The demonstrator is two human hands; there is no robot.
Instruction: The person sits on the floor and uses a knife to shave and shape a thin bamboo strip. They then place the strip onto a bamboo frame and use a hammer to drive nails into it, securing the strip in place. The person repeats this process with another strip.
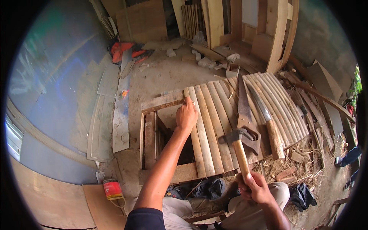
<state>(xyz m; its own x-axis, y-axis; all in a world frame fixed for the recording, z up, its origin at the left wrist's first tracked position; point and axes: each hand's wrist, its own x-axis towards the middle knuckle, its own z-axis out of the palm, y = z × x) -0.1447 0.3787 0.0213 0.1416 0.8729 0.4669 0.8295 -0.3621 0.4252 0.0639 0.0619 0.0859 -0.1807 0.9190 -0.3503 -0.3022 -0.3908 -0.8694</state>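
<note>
A row of round-faced wooden slats [214,126] lies side by side across a low wooden frame [163,102], whose left part is uncovered. My left hand [186,115] rests at the far end of the leftmost slat, fingers closed; whatever they pinch is hidden. In my right hand [253,188] is a hammer [241,155] with a pale wooden handle, its dark head raised over the near part of the slats. A handsaw [243,101] lies on the slats beyond the hammer. Beside it is a big knife [274,138] with a wooden handle.
A red can [112,189] stands on the floor at the left. Boards [122,111] lie along the left wall. Wood shavings [297,163] and a black plastic bag [302,196] are at the right. Door frames [283,34] lean at the back.
</note>
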